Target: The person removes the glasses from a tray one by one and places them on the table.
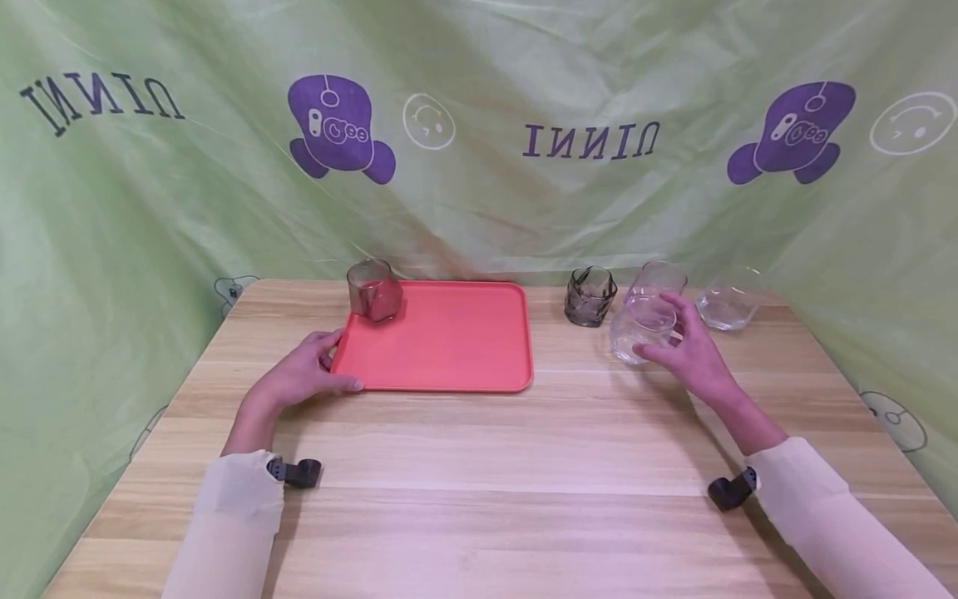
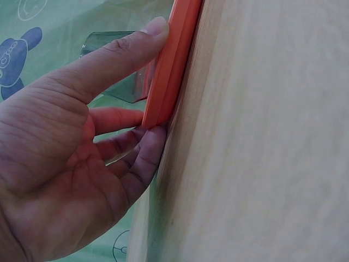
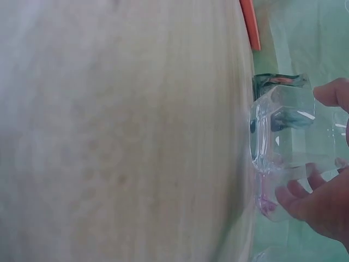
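Observation:
My left hand [image 1: 299, 370] grips the near left corner of a red tray [image 1: 449, 341], its thumb along the near rim and its fingers at the left edge. A smoky tinted glass [image 1: 367, 287] stands upright at the tray's far left corner. Over on the right, my right hand [image 1: 696, 353] holds a clear drinking glass [image 1: 627, 339] between thumb and fingers. The right wrist view shows that clear glass [image 3: 294, 142] close to the tabletop; whether it touches the wood I cannot tell. Directly behind it is a pinkish glass [image 1: 659, 273], partly covered.
A dark faceted glass [image 1: 590, 298] stands between the tray and the held glass. Another clear glass [image 1: 726, 309] stands near the far right corner of the wooden table [image 1: 479, 499]. A green printed curtain [image 1: 479, 208] hangs behind the table's far edge and along both sides.

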### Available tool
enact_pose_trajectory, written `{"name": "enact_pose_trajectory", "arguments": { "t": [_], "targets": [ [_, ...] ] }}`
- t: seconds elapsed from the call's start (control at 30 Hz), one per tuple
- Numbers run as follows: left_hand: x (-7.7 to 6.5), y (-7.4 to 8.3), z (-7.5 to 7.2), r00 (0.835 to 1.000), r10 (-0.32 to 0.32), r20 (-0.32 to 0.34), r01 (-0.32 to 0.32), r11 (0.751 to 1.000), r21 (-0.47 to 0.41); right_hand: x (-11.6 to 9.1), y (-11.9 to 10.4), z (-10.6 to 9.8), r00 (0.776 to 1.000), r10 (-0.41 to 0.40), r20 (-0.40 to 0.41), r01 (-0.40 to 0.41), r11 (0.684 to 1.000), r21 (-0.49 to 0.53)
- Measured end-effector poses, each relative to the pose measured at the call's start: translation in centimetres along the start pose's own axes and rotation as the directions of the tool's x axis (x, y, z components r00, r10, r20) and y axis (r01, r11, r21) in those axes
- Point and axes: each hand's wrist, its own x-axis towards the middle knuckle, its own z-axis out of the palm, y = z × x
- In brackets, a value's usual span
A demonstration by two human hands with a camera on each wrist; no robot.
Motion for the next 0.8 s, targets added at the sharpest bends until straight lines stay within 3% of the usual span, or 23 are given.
{"name": "enact_pose_trajectory", "arguments": {
  "t": [0.43, 0.8],
  "targets": [
    [0.0, 0.0, 0.0, 1.000, 0.010, -0.006, -0.010, 1.000, 0.017, -0.1, -1.1, 0.4, 0.982, -0.124, -0.142, 0.113, 0.990, -0.087],
    [-0.1, 0.3, 0.0, 1.000, 0.004, -0.005, -0.004, 1.000, 0.017, 0.2, -3.0, 1.9, 0.937, -0.270, -0.221, 0.228, 0.954, -0.195]
  ]
}}
